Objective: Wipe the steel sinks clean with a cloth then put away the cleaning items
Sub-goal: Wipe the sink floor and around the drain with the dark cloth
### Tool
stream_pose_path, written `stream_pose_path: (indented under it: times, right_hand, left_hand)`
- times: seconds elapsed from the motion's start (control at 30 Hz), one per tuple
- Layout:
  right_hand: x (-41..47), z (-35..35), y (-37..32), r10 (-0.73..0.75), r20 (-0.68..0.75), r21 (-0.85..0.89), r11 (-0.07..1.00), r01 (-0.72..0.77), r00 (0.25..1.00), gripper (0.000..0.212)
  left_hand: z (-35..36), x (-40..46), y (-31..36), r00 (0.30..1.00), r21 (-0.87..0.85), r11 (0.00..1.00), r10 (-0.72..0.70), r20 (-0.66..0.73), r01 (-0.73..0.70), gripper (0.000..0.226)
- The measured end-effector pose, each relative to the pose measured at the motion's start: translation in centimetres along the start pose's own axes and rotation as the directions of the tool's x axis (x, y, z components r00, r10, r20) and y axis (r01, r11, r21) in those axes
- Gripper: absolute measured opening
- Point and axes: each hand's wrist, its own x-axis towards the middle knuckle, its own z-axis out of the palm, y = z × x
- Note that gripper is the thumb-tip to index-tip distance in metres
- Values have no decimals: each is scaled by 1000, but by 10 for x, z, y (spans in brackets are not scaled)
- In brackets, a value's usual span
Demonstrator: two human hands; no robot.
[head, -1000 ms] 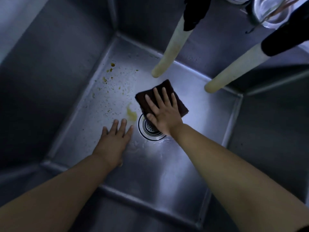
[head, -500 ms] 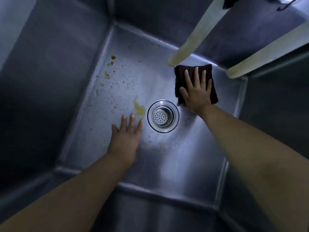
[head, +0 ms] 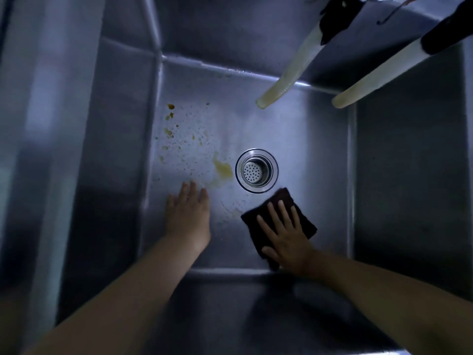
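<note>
I pressed the dark square cloth point(head: 280, 221) flat beneath my outspread right hand point(head: 286, 237) near the round drain point(head: 256, 171), bracing my flat, empty left hand point(head: 188, 216) on the steel sink floor point(head: 307, 155) for balance.

A kitchen wash-up area: a deep steel sink point(head: 320, 139) with food splatter point(head: 222, 169) and two hoses point(head: 286, 80).

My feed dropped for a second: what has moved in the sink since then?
The right hand, pressed flat on the dark square cloth, slid it from the far right corner to the near side of the round steel drain. The left hand stays flat on the sink floor; the yellow stains remain.
</note>
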Motion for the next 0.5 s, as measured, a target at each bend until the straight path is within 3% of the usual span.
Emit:
stream_pose_path:
  times: [0.13,0.23,0.3,0.43,0.5]
  right_hand:
    - [9,-6,-36,-211,8,-24,977,211,978,71]
    - [49,-23,-50,-272,27,-19,962,273,962,72]
    - [84,-35,-52,-240,6,-10,971,240,971,72]
    - [161,-54,-37,-13,-14,85,996,14,1000,68]
    - [193,-62,-21,86,-23,96,992,-83,996,68]
  left_hand:
    - [-2,-12,-18,997,-23,997,-76,-10,75,80]
    - [1,-12,-25,990,-58,989,-135,-28,133,79]
    - [3,-11,-24,985,-92,983,-166,-47,161,82]
    - [7,-8,-19,983,-106,982,-164,-78,155,109]
    - [10,-5,-21,987,-81,986,-151,-59,146,111]
